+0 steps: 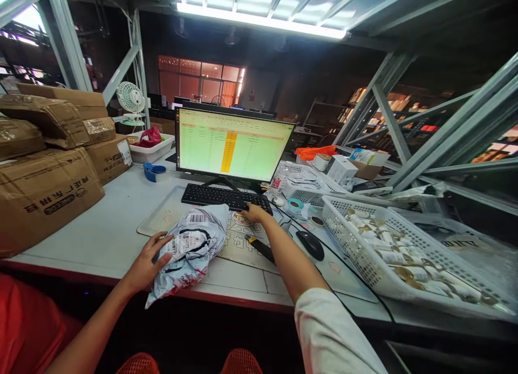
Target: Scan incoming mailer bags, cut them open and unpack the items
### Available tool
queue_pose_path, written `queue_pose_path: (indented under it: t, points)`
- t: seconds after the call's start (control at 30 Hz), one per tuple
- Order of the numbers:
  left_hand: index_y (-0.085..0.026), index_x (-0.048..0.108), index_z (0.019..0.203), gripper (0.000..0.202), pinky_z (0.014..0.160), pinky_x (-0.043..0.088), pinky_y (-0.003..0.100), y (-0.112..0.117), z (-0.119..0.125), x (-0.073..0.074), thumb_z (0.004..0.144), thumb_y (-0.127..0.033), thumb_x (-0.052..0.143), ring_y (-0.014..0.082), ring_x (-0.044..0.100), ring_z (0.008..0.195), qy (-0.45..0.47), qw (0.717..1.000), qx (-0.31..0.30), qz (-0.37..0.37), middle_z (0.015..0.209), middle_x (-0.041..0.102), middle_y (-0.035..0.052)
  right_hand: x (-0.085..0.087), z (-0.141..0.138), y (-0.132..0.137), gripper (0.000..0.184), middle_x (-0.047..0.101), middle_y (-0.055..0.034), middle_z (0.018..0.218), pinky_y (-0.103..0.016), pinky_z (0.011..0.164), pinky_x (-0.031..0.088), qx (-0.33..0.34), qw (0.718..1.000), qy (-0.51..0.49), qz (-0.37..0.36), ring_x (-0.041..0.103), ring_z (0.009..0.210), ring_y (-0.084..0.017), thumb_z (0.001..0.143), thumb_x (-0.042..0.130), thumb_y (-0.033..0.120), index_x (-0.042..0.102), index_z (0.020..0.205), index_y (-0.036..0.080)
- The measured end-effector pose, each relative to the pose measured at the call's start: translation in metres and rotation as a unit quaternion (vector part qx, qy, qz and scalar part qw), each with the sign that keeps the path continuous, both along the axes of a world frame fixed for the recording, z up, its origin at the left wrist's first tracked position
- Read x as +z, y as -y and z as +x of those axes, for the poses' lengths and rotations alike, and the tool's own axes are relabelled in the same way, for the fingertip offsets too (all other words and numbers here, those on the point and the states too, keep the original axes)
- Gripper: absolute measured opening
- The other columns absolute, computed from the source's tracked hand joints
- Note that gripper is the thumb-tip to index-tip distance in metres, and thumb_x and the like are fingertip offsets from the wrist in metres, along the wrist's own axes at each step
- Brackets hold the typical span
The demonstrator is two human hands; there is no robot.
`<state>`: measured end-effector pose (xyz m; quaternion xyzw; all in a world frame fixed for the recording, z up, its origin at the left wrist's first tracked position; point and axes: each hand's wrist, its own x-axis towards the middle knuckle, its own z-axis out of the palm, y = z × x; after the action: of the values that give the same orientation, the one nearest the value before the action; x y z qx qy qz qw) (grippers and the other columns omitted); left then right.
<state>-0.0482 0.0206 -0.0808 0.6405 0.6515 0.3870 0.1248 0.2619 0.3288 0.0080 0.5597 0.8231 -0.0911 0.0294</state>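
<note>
A white and grey plastic mailer parcel [190,244] with printed labels and a barcode lies crumpled at the table's front edge, partly overhanging it. My left hand [151,258] holds its left side, thumb and fingers against the plastic. My right hand [256,213] is at the right part of the black keyboard [210,195], fingers extended onto the keys and holding nothing. Behind the keyboard a monitor [202,147] shows a green spreadsheet with an orange column. Under my right forearm lies a black and yellow utility knife [261,248].
A black mouse [310,245] sits right of my forearm. Farther right, a white basket [352,255] holds many small rolled items. Cardboard boxes [44,196] are stacked at left. A blue tape dispenser [154,172] and a small fan [130,99] are behind. Metal shelf posts [390,120] flank the table.
</note>
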Motion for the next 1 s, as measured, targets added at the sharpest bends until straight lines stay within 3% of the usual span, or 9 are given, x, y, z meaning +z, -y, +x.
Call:
queue_pose_path:
  t: [0.17, 0.23, 0.33, 0.47, 0.6, 0.67, 0.77, 0.9, 1.0]
  points:
    - [-0.03, 0.029, 0.162, 0.102, 0.121, 0.031, 0.063, 0.03, 0.028, 0.035, 0.078, -0.07, 0.071, 0.0421, 0.019, 0.155, -0.175, 0.984, -0.034, 0.028, 0.169, 0.023, 0.0118, -0.003, 0.034, 0.082, 0.065, 0.064, -0.0198, 0.137, -0.04, 0.104, 0.045, 0.066, 0.998, -0.017, 0.003, 0.061, 0.125, -0.034, 0.092, 0.063, 0.041, 0.051, 0.149, 0.014]
    - [-0.032, 0.023, 0.163, 0.117, 0.121, 0.028, 0.064, 0.036, 0.045, 0.044, 0.068, -0.062, 0.083, 0.0435, 0.012, 0.156, -0.252, 0.966, -0.059, 0.018, 0.171, 0.015, 0.0104, -0.015, 0.063, 0.118, 0.063, 0.064, -0.0196, 0.136, -0.044, 0.102, 0.047, 0.074, 0.997, -0.023, 0.029, 0.061, 0.122, -0.036, 0.092, 0.062, 0.042, 0.053, 0.148, 0.015]
    - [-0.03, 0.025, 0.163, 0.108, 0.124, 0.024, 0.06, 0.028, 0.061, 0.047, 0.071, -0.039, 0.082, 0.0404, 0.013, 0.157, -0.304, 0.949, -0.081, 0.003, 0.172, 0.013, 0.0119, -0.037, 0.099, 0.155, 0.062, 0.058, -0.0161, 0.143, -0.042, 0.109, 0.043, 0.085, 0.991, -0.047, 0.091, 0.057, 0.128, -0.031, 0.093, 0.057, 0.032, 0.048, 0.152, 0.017]
    - [-0.015, 0.045, 0.154, 0.076, 0.122, 0.032, 0.05, -0.005, 0.053, 0.039, 0.079, -0.018, 0.061, 0.0349, 0.042, 0.146, -0.261, 0.963, -0.067, -0.004, 0.155, 0.047, 0.0189, -0.061, 0.114, 0.168, 0.055, 0.057, -0.0185, 0.142, -0.047, 0.111, 0.042, 0.038, 0.987, -0.055, 0.147, 0.053, 0.131, -0.032, 0.097, 0.049, 0.027, 0.05, 0.15, 0.013]
    - [-0.015, 0.069, 0.122, 0.046, 0.101, 0.051, 0.04, -0.033, 0.026, 0.034, 0.081, -0.016, 0.049, 0.0286, 0.067, 0.11, -0.058, 0.998, -0.003, -0.002, 0.115, 0.073, 0.0128, -0.066, 0.11, 0.156, 0.051, 0.064, -0.0205, 0.126, -0.05, 0.101, 0.048, 0.0, 0.985, -0.071, 0.156, 0.06, 0.115, -0.034, 0.097, 0.044, 0.025, 0.056, 0.143, 0.009]
    - [-0.015, 0.072, 0.102, 0.032, 0.089, 0.054, 0.036, -0.041, 0.015, 0.033, 0.08, -0.019, 0.049, 0.0273, 0.069, 0.099, 0.093, 0.989, 0.116, -0.002, 0.097, 0.075, 0.0113, -0.051, 0.108, 0.151, 0.048, 0.067, -0.0196, 0.119, -0.047, 0.096, 0.051, -0.007, 0.976, -0.133, 0.175, 0.063, 0.109, -0.032, 0.094, 0.044, 0.023, 0.062, 0.137, 0.01]
    - [-0.014, 0.068, 0.082, 0.021, 0.069, 0.054, 0.031, -0.047, 0.006, 0.027, 0.08, -0.024, 0.049, 0.0252, 0.068, 0.082, 0.22, 0.944, 0.244, -0.022, 0.076, 0.071, 0.0103, -0.005, 0.1, 0.161, 0.043, 0.071, -0.0132, 0.111, -0.041, 0.087, 0.054, 0.036, 0.942, -0.272, 0.195, 0.067, 0.099, -0.027, 0.093, 0.045, 0.024, 0.066, 0.129, 0.015]
    - [-0.016, 0.062, 0.07, 0.021, 0.054, 0.047, 0.026, -0.054, 0.007, 0.015, 0.08, -0.026, 0.047, 0.0204, 0.064, 0.062, 0.242, 0.931, 0.265, -0.067, 0.063, 0.065, 0.0065, 0.057, 0.049, 0.213, 0.035, 0.071, -0.0078, 0.106, -0.031, 0.078, 0.051, 0.232, 0.902, -0.332, 0.149, 0.065, 0.089, -0.02, 0.098, 0.05, 0.03, 0.068, 0.127, 0.022]
    - [-0.018, 0.058, 0.063, 0.02, 0.058, 0.046, 0.028, -0.057, 0.006, 0.012, 0.08, -0.022, 0.048, 0.0229, 0.067, 0.068, 0.209, 0.932, 0.282, -0.091, 0.064, 0.065, 0.009, 0.072, -0.004, 0.24, 0.036, 0.068, -0.0073, 0.103, -0.027, 0.073, 0.047, 0.339, 0.901, -0.246, 0.112, 0.062, 0.078, -0.016, 0.098, 0.052, 0.03, 0.069, 0.13, 0.024]
